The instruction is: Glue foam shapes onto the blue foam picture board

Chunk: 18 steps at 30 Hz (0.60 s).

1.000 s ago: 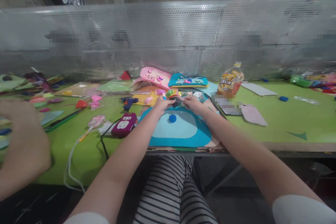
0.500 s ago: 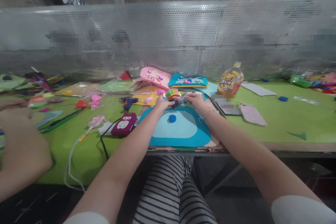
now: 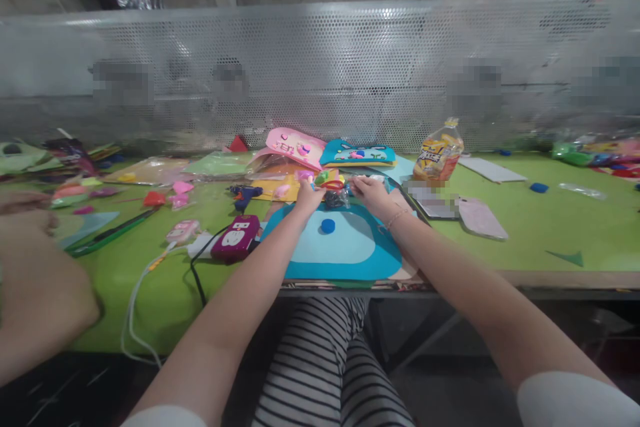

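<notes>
My left hand [image 3: 311, 196] is closed at the left edge of a small clear bag with dark contents [image 3: 337, 197]; what its fingers pinch is too small to make out. Across from it, my right hand [image 3: 367, 190] has its fingertips pressed together at the bag's right side, their hold unclear. Red, green and yellow pieces [image 3: 331, 181] lie between and just beyond the hands. Below them is a teal sheet [image 3: 385, 263] with a light blue panel [image 3: 345, 247], and a round blue piece [image 3: 328, 226] rests on the panel.
Behind stand pink [image 3: 295, 147] and teal [image 3: 357, 155] decorated pieces. A snack bag [image 3: 439, 153], a tablet-like item [image 3: 433, 203] and a pink phone case [image 3: 483, 217] lie right. Left are a glue gun [image 3: 245, 195], a purple device [image 3: 237, 239], cables and another person's arm [image 3: 45, 287].
The dark item near my left fingers now sits lower, between my hands. My right hand has shifted slightly left. The other person's arm at the left has moved a little.
</notes>
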Each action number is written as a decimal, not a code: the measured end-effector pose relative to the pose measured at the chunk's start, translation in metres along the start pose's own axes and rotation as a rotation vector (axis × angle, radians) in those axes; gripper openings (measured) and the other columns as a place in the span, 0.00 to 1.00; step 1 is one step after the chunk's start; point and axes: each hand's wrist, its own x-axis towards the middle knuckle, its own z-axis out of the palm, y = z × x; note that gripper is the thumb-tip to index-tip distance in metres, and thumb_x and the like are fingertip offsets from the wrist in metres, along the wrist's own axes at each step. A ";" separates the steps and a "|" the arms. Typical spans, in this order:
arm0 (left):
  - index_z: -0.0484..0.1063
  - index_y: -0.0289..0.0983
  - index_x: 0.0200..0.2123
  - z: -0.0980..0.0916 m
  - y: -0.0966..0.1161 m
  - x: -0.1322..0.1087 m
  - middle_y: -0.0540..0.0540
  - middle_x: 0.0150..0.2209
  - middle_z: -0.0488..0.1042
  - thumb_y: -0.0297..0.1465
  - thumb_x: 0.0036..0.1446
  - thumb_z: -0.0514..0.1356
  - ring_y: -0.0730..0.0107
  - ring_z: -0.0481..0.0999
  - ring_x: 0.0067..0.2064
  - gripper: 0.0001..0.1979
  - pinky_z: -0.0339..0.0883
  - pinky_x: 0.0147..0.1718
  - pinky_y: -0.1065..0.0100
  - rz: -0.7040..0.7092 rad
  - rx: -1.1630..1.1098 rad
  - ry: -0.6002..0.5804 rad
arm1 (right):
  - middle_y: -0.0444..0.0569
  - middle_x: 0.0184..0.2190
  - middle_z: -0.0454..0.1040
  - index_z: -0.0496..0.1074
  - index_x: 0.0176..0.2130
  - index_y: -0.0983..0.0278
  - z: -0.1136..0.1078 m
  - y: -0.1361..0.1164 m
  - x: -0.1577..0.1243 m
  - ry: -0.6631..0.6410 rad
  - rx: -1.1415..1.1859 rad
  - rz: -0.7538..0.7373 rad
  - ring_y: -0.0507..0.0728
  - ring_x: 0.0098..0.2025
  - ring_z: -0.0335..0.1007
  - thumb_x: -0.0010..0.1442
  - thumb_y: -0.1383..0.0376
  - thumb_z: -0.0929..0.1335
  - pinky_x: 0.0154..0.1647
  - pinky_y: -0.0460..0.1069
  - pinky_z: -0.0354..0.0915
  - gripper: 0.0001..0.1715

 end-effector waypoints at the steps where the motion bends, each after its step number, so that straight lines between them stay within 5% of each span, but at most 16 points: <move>1: 0.61 0.38 0.38 -0.001 0.002 0.000 0.43 0.38 0.72 0.27 0.39 0.66 0.59 0.71 0.47 0.22 0.62 0.45 0.65 0.000 0.031 0.046 | 0.43 0.24 0.68 0.70 0.24 0.65 0.000 0.001 0.000 0.008 0.002 0.004 0.47 0.28 0.64 0.45 0.60 0.74 0.32 0.43 0.67 0.13; 4: 0.60 0.38 0.38 -0.003 0.011 -0.001 0.43 0.38 0.71 0.29 0.44 0.64 0.60 0.71 0.47 0.18 0.63 0.43 0.66 -0.019 0.030 0.133 | 0.42 0.21 0.66 0.67 0.22 0.65 -0.002 0.002 0.001 -0.014 -0.033 -0.003 0.47 0.24 0.61 0.42 0.55 0.75 0.26 0.42 0.64 0.19; 9: 0.55 0.39 0.31 -0.001 0.021 -0.008 0.54 0.22 0.63 0.32 0.53 0.56 0.77 0.65 0.21 0.09 0.60 0.23 0.73 -0.075 -0.209 0.008 | 0.37 0.14 0.58 0.59 0.17 0.64 -0.004 0.004 0.000 -0.047 -0.084 -0.007 0.45 0.18 0.54 0.35 0.52 0.77 0.17 0.42 0.55 0.27; 14: 0.53 0.39 0.29 0.002 0.021 -0.013 0.58 0.19 0.58 0.27 0.51 0.55 0.82 0.57 0.16 0.10 0.52 0.17 0.77 -0.169 -0.320 -0.116 | 0.41 0.19 0.69 0.70 0.22 0.66 0.000 0.003 -0.002 -0.086 -0.052 -0.004 0.46 0.24 0.64 0.39 0.63 0.77 0.26 0.41 0.64 0.14; 18: 0.55 0.39 0.32 0.002 0.021 -0.012 0.57 0.20 0.62 0.24 0.51 0.54 0.82 0.60 0.17 0.08 0.53 0.18 0.78 -0.263 -0.339 -0.082 | 0.46 0.26 0.75 0.73 0.26 0.66 0.002 0.001 -0.004 -0.053 0.039 0.083 0.48 0.30 0.71 0.48 0.72 0.73 0.37 0.43 0.69 0.04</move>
